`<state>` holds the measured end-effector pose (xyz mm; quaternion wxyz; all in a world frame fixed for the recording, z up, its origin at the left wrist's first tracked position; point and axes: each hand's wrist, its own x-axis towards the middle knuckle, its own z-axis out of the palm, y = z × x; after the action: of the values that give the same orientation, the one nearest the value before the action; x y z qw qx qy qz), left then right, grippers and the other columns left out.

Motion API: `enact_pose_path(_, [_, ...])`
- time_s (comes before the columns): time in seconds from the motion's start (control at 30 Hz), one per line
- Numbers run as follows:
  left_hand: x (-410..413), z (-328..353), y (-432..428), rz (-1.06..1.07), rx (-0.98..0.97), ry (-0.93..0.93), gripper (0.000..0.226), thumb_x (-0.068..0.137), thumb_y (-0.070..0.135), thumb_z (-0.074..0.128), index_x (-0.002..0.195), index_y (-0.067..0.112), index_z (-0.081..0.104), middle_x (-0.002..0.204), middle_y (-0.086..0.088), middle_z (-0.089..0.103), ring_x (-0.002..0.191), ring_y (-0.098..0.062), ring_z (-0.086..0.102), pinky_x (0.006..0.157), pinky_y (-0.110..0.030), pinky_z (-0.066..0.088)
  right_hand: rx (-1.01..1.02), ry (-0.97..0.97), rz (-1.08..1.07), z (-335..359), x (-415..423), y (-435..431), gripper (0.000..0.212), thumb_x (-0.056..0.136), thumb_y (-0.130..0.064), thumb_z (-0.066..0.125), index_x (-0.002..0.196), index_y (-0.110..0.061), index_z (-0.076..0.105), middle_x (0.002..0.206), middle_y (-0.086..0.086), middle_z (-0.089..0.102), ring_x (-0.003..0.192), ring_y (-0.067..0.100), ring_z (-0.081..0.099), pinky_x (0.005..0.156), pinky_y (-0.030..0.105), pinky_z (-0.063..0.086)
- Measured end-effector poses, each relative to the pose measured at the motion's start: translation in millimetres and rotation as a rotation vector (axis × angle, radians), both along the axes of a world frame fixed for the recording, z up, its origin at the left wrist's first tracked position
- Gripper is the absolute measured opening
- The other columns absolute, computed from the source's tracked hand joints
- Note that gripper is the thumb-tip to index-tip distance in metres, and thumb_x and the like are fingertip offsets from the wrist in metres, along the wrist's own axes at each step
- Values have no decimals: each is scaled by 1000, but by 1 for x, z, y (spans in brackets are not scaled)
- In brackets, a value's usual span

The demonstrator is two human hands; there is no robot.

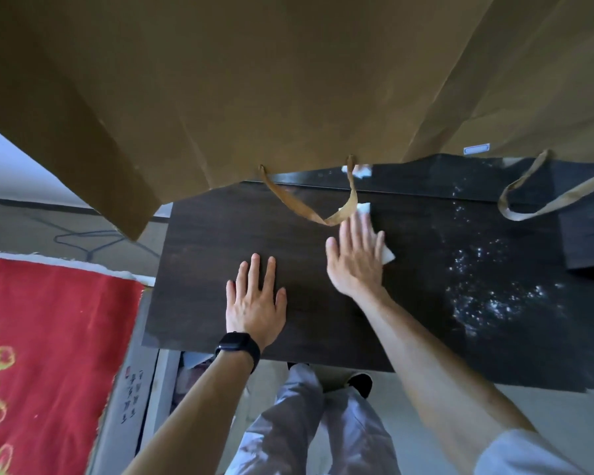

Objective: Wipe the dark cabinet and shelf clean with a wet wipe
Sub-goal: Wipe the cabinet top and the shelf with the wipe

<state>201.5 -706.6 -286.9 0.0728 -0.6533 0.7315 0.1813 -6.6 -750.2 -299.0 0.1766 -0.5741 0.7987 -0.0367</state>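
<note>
On a dark cabinet (203,262) beside a red rug (48,320), under overhanging paper bags (220,80), a person's left hand (254,306) lies flat while the right hand (355,265), fingers straight, presses a white wipe (387,255), its long axis running away from the near edge, bare wood to its left and white specks (494,299) to its right.
</note>
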Motion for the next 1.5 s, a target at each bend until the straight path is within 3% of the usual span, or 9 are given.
enact_pose_path(0.13, [3,-3,0,-24,-16,2,63,102,49,28,159,28,9,166,-5,7,151,-29,8,119,-53,16,-19,47,332,-6,7,2,63,103,-47,13,159,-16,13,167,-1,9,154,21,5,122,51,2])
enact_pose_path(0.33, [-8,-7,8,-122,-66,45,60,103,42,33,158,30,14,166,-2,10,152,-26,10,118,-56,19,19,23,-329,-2,-135,10,62,105,-43,17,159,-17,3,167,0,-2,153,16,-5,123,54,2])
enact_pose_path(0.43, [-25,-10,8,-194,-62,88,62,101,42,37,158,27,17,166,-1,12,152,-24,12,117,-56,23,9,-23,-428,3,-109,3,62,105,-42,17,159,-14,3,167,3,-2,153,18,-6,122,55,0])
enact_pose_path(0.57, [-48,-13,3,-193,-43,97,63,101,43,35,158,26,14,166,1,7,153,-22,7,119,-53,19,-71,43,136,-3,-32,16,62,105,-44,17,159,-17,6,167,-2,0,153,14,-5,123,48,1])
enact_pose_path(0.63, [-58,-13,-1,-253,-52,97,63,101,42,35,158,27,14,166,1,7,153,-22,7,119,-53,19,-82,31,252,-5,-52,11,60,105,-44,19,159,-20,7,167,-5,2,153,12,-3,124,48,6])
enact_pose_path(0.8, [-83,-15,-2,-253,-52,115,64,101,42,34,159,25,13,166,0,6,153,-24,5,119,-52,15,-71,142,-126,-13,-166,8,58,106,-37,24,158,-12,18,166,4,15,153,20,10,120,55,12])
enact_pose_path(0.97, [-96,-16,3,-193,-22,72,66,100,47,26,159,20,12,166,-6,11,152,-27,7,119,-54,14,-3,-35,-598,-6,-210,13,65,100,-44,11,158,-15,9,167,5,11,153,25,6,120,59,3])
enact_pose_path(1.2, [-130,-13,13,-139,-25,58,65,102,42,30,159,16,10,166,-5,2,153,-27,3,120,-54,18,-48,-22,-87,-7,-144,24,63,104,-44,18,159,-17,4,167,-2,1,153,13,-3,124,50,3])
enact_pose_path(1.5, [-206,-1,47,-138,44,34,72,101,48,33,159,17,4,166,-8,-6,152,-29,-5,120,-50,12,-33,-46,-553,-6,-310,41,66,103,-45,17,158,-11,3,168,3,-3,153,15,-5,124,45,4])
